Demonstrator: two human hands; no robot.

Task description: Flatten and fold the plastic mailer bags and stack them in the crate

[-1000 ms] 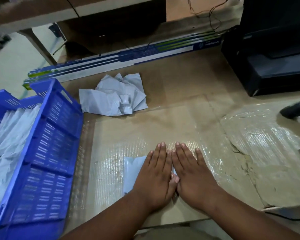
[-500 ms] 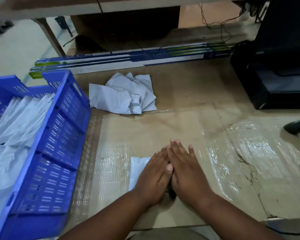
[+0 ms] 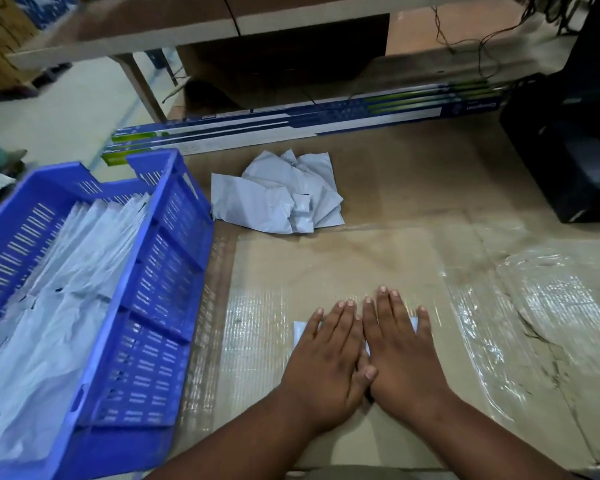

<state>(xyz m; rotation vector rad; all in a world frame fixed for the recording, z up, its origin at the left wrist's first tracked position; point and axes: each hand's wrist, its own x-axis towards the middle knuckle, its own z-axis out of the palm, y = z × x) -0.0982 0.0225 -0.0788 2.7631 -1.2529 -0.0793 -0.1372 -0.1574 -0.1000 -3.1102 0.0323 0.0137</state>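
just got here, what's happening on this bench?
A person is pressing a small folded mailer bag flat on the cardboard-covered table, left hand and right hand side by side on top of it with fingers straight. A crumpled pile of bags waits further back. The blue crate to the left already holds flattened bags. This one is not in the crate yet.
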